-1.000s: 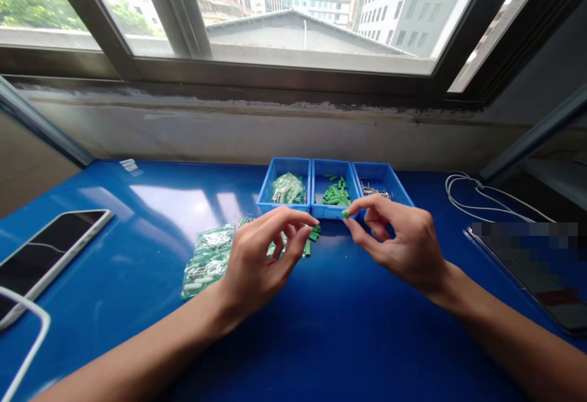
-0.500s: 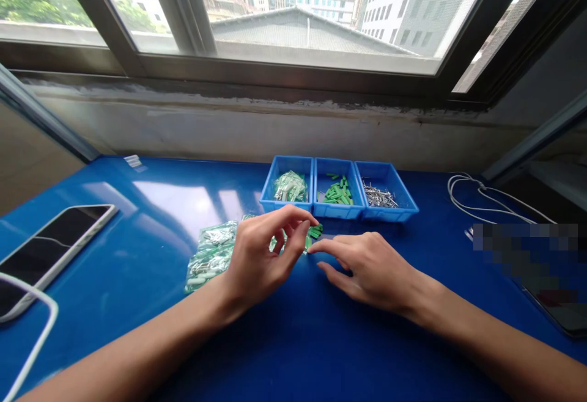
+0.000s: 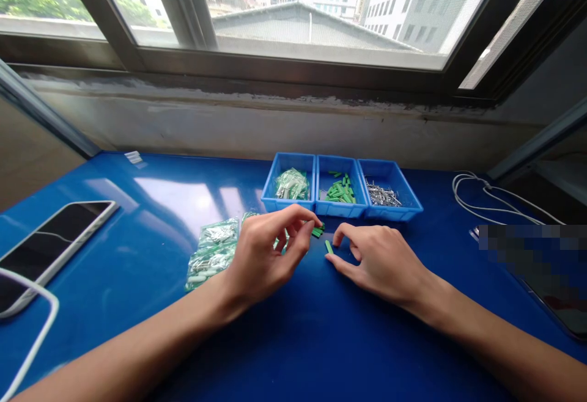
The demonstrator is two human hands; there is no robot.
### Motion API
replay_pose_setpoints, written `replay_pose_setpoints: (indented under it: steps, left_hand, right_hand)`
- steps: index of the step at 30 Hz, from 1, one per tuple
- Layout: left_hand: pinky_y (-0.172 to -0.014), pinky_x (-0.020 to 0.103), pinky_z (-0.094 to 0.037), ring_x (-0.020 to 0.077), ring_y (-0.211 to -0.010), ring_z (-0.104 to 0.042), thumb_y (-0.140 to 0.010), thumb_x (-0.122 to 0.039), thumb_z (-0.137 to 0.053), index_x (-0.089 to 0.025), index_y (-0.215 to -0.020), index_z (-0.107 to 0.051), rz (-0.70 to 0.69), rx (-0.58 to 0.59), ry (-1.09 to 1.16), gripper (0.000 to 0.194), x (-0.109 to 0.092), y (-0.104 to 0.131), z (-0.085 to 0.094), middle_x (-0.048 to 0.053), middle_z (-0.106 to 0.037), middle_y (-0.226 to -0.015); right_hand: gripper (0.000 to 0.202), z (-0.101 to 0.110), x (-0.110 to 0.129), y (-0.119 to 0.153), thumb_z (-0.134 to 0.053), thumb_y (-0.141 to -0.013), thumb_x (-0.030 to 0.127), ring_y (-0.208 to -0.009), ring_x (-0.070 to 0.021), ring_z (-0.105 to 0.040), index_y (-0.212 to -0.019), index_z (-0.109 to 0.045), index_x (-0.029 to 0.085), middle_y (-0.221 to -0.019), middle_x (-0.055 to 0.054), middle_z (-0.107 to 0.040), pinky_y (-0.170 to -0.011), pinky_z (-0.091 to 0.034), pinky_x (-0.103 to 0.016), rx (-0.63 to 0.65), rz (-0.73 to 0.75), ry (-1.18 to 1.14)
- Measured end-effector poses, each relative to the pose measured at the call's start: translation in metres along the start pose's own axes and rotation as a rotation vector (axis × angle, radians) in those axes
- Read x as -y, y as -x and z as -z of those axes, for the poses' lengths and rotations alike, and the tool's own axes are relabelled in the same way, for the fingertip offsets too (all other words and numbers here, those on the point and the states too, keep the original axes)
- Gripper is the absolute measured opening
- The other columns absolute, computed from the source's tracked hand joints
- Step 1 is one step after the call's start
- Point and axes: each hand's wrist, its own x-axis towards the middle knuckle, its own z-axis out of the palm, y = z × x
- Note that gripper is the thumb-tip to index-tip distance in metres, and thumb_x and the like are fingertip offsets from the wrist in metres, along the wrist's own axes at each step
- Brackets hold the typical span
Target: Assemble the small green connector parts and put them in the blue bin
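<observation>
My left hand [image 3: 275, 249] is curled, with thumb and index finger brought close together. Whatever lies between its fingertips is hidden. A few small green wall plugs [image 3: 317, 231] show just past those fingertips. At its left lie clear bags [image 3: 215, 246] packed with green plugs and screws, partly covered by the hand. My right hand [image 3: 371, 258] has thumb and index finger around a single green wall plug [image 3: 329, 247], which shows at their tips, low over the blue table.
Three blue bins stand in a row beyond my hands: filled bags [image 3: 292, 185], loose green plugs [image 3: 342, 191] and metal screws [image 3: 381, 194]. A phone [image 3: 55, 249] with a white cable lies left. Another white cable [image 3: 481, 197] lies right, near a dark device [image 3: 550, 304].
My right hand has drawn away to the right from my left fingertips, and a green wall plug now shows at its fingertips. My left hand stays almost in place.
</observation>
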Motion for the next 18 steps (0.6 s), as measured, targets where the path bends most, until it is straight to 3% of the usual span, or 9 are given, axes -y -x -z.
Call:
replay_pose_setpoints:
  steps: [5, 12, 18]
  left_hand:
    - [-0.049, 0.018, -0.043, 0.0086, -0.052, -0.058, -0.096, -0.014, -0.059, -0.013, -0.090, -0.072, -0.022, 0.063, 0.004, 0.015, 0.003, 0.001, -0.001, -0.001, -0.067, -0.064]
    - [-0.061, 0.021, -0.049, 0.0131, -0.073, -0.064, -0.094, -0.015, -0.067, -0.015, -0.103, -0.073, -0.165, 0.128, -0.026, 0.011, 0.007, 0.001, -0.001, 0.005, -0.071, -0.089]
    - [-0.065, 0.023, -0.052, 0.0148, -0.077, -0.066, -0.095, -0.016, -0.067, -0.016, -0.099, -0.074, -0.201, 0.155, -0.028, 0.008, 0.009, 0.001, -0.002, 0.006, -0.072, -0.091]
  right_hand:
    - [0.005, -0.002, -0.004, -0.001, -0.066, -0.091, 0.025, -0.053, -0.0121, -0.052, -0.089, -0.070, 0.022, -0.059, 0.006, -0.053, -0.055, -0.030, -0.025, -0.022, 0.043, -0.148]
    - [0.006, 0.007, -0.007, 0.004, -0.068, -0.090, 0.023, -0.047, -0.0071, -0.040, -0.090, -0.070, 0.017, -0.057, 0.008, -0.044, -0.051, -0.034, -0.021, -0.281, 0.209, -0.358]
    - [0.004, 0.008, -0.005, 0.005, -0.069, -0.089, 0.020, -0.046, -0.0063, -0.038, -0.092, -0.069, 0.016, -0.058, 0.009, -0.041, -0.049, -0.034, -0.019, -0.304, 0.268, -0.394]
